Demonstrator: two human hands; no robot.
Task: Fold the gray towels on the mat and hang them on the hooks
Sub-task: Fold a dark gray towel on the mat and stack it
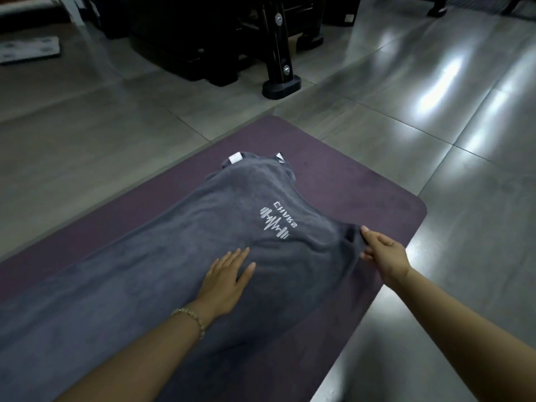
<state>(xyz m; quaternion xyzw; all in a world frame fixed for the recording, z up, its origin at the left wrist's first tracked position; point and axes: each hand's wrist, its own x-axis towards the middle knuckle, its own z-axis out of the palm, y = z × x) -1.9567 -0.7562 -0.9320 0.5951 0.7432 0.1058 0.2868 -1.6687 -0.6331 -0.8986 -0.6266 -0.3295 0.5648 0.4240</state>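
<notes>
Head view, single frame.

**Hands.**
- Left hand (229,278): palm down and flat on the gray towel (162,271). Fingers straight and slightly spread, pointing toward the mat's far end. It presses the cloth and grips nothing. A beaded bracelet (191,317) is on the wrist.
- Right hand (383,252): arm stretched out toward the mat's right edge. Thumb on top and fingers curled beneath, pinching the towel's right edge. The cloth is raised a little there, with creases running from the pinch toward the left hand.

**Towel.**
- It lies lengthwise on the purple mat (348,181) and covers most of the mat's width at the near end.
- The far end is narrowed and bunched, short of the mat's far edge, with two white tags (235,158) showing.
- A white logo (277,220) faces up, between the far end and the hands.

**Edges and room.**
- Bare mat shows beyond the towel's far end, toward the rounded far right corner, and as a strip along the left edge.
- The right-hand grip sits near the mat's right edge.
- Glossy tiled floor (464,140) lies open to the right of the mat and beyond it.
- The foot of a black frame (280,53) stands on the floor past the far edge, well apart from the mat.
- A white panel (29,49) lies far off at the upper left.
</notes>
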